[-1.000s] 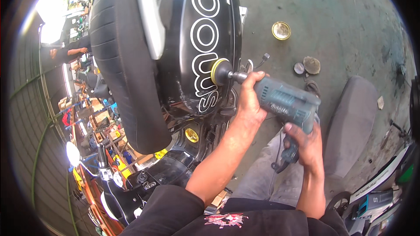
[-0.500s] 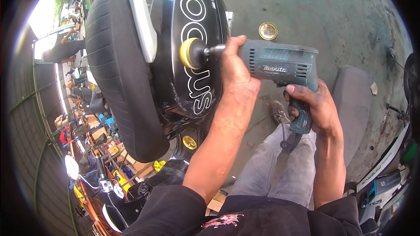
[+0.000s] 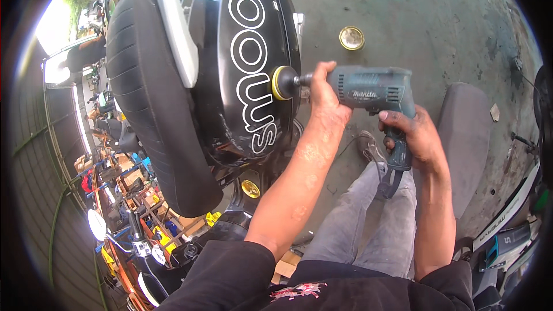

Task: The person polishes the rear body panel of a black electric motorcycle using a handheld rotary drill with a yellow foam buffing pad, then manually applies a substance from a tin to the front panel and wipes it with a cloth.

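Observation:
A grey-teal power drill [image 3: 368, 85] lies level between my two hands, its chuck pointing left. My left hand [image 3: 328, 97] is closed around the front of the drill body, just behind the chuck, with the thumb up. Around the pistol grip wraps my right hand [image 3: 419, 137], its fingers near the trigger. A round polishing pad [image 3: 282, 83], yellow foam on a black backing, sits on the drill's chuck. The pad's edge is at the glossy black side panel [image 3: 250, 69] of a scooter, near its white outlined lettering; whether it touches is unclear.
The scooter's long black seat [image 3: 152, 103] and silver grab rail [image 3: 178, 29] are left of the panel. A round open tin [image 3: 351, 38] rests on the floor. A grey seat [image 3: 464, 138] lies right of me. Boxes and parts [image 3: 150, 196] crowd the lower left.
The drill and pad have shifted right and slightly down across the panel, from over the lettering to its right-hand edge. Both hands keep their grip.

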`<state>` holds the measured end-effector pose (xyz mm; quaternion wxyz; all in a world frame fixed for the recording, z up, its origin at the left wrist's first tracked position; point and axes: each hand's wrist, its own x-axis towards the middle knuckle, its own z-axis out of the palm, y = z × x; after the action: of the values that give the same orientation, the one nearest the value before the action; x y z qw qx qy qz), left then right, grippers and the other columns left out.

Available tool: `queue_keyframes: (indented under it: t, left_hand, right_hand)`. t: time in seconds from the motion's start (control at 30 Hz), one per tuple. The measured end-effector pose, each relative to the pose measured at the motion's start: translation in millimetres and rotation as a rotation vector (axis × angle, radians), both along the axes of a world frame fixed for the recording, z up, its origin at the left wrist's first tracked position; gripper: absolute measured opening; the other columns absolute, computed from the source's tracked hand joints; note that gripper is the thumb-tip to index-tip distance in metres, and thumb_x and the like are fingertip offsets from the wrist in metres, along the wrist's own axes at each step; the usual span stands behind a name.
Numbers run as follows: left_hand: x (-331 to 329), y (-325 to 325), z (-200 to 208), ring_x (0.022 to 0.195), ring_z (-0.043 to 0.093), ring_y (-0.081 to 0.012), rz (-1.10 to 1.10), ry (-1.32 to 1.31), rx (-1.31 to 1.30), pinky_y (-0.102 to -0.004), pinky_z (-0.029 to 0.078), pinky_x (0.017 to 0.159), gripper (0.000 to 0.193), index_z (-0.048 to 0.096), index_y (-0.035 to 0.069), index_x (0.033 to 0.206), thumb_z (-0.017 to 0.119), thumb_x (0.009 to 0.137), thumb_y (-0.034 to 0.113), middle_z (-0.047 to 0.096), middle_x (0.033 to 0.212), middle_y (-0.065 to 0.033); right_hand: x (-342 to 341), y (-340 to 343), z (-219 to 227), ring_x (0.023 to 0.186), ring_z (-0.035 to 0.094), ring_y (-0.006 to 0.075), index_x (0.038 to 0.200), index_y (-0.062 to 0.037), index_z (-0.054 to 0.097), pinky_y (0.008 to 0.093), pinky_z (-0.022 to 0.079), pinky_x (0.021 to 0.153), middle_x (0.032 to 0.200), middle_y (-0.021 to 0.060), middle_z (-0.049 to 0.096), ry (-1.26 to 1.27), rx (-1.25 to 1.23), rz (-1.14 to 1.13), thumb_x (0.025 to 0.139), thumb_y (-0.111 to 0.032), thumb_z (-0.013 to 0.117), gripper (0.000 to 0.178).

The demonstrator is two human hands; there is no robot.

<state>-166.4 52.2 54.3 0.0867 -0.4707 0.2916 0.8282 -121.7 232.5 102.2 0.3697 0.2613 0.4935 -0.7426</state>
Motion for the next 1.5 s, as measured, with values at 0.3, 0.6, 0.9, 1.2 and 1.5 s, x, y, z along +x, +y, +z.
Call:
queue_keyframes:
  t: [0.3, 0.6, 0.9, 1.2, 1.5]
  left_hand:
    - [82, -3, -29, 0.079, 0.063, -0.0206, 0.068, -0.135, -0.251, -0.0371, 0.053, 0.075, 0.021, 0.060, 0.007, 0.090, 0.068, 0.078, 0.022, 0.062, 0.085, -0.0050]
    - [90, 1, -14, 0.078, 0.063, -0.0185, -0.003, -0.109, -0.373, -0.0340, 0.053, 0.072, 0.023, 0.065, 0.003, 0.091, 0.072, 0.075, 0.017, 0.063, 0.086, -0.0045]
    - [108, 6, -28, 0.079, 0.062, -0.0170, -0.014, -0.147, -0.365, -0.0324, 0.052, 0.073, 0.020, 0.067, 0.004, 0.091, 0.072, 0.075, 0.016, 0.064, 0.088, -0.0037]
    - [108, -3, -28, 0.079, 0.062, -0.0198, 0.002, -0.096, -0.319, -0.0353, 0.053, 0.074, 0.018, 0.062, 0.004, 0.090, 0.068, 0.078, 0.016, 0.063, 0.086, -0.0064]
    - [103, -9, -44, 0.080, 0.062, -0.0217, 0.002, -0.157, -0.218, -0.0377, 0.053, 0.075, 0.021, 0.059, 0.005, 0.093, 0.067, 0.078, 0.018, 0.061, 0.086, -0.0069]
  right_hand:
    - [84, -6, -58, 0.069, 0.056, 0.0142, 0.105, 0.0013, 0.059, 0.0281, 0.046, 0.053, 0.085, 0.0075, 0.059, -0.148, -0.187, -0.041, 0.081, -0.013, 0.074, 0.031]
    - [106, -2, -74, 0.065, 0.059, 0.0167, 0.112, 0.0005, 0.060, 0.0305, 0.051, 0.062, 0.091, 0.0103, 0.066, -0.192, -0.486, 0.011, 0.077, -0.015, 0.075, 0.042]
    - [129, -2, -78, 0.060, 0.054, 0.0157, 0.105, -0.0011, 0.057, 0.0312, 0.045, 0.057, 0.076, 0.0048, 0.055, -0.269, -0.498, -0.092, 0.078, -0.014, 0.072, 0.034]
    - [130, -15, -83, 0.058, 0.053, 0.0162, 0.104, -0.0005, 0.057, 0.0318, 0.045, 0.054, 0.076, 0.0060, 0.056, -0.247, -0.430, -0.103, 0.077, -0.012, 0.071, 0.032]
    - [123, -17, -85, 0.057, 0.052, 0.0159, 0.102, 0.0003, 0.057, 0.0309, 0.044, 0.053, 0.077, 0.0069, 0.055, -0.239, -0.336, -0.093, 0.078, -0.011, 0.070, 0.030]
